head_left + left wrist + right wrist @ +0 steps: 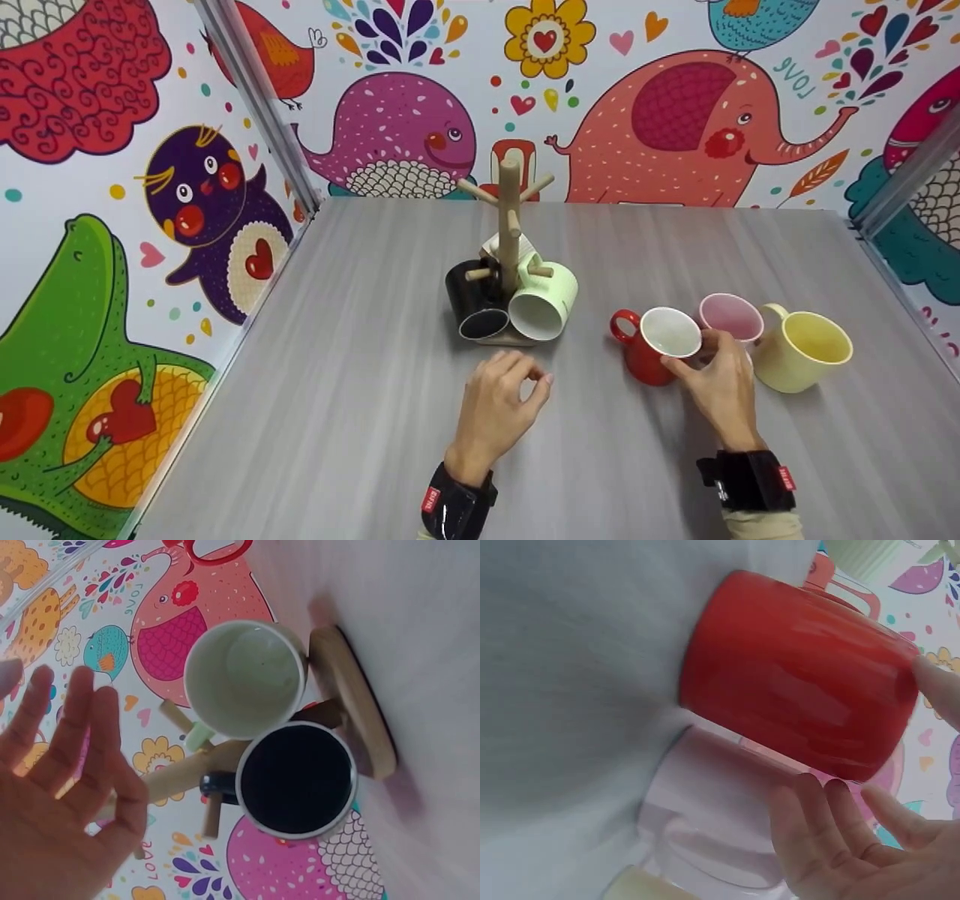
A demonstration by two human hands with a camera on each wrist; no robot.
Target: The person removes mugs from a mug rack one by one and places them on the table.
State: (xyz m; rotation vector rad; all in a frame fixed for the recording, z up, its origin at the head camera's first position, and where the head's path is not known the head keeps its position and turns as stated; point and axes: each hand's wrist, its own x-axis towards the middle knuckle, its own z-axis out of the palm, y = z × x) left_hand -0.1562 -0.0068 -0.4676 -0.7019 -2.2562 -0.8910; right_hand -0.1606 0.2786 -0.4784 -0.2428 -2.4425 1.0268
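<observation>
1. Here, the red mug (646,361) stands upright on the table (360,337), right of the rack (509,187), its handle turned left.
2. The right hand (720,384) pinches the red mug near its rim, thumb on one side and index fingertip on the other; the remaining fingers reach across the pink mug (731,316), and whether they touch it I cannot tell.
3. The pink mug stands just beside the red one, partly hidden by that hand; the yellow mug (787,365) stands near it, farther right.
4. The left hand (491,412) holds nothing and is in front of the rack, fingers loosely bent and slightly apart; the thumb is near the index tip, and contact there is unclear.
5. The black mug (465,292) and green mug (562,289) hang side by side on the rack's low pegs, handles over them, mouths tipped forward.
6. Each wrist wears a black band (746,480).
</observation>
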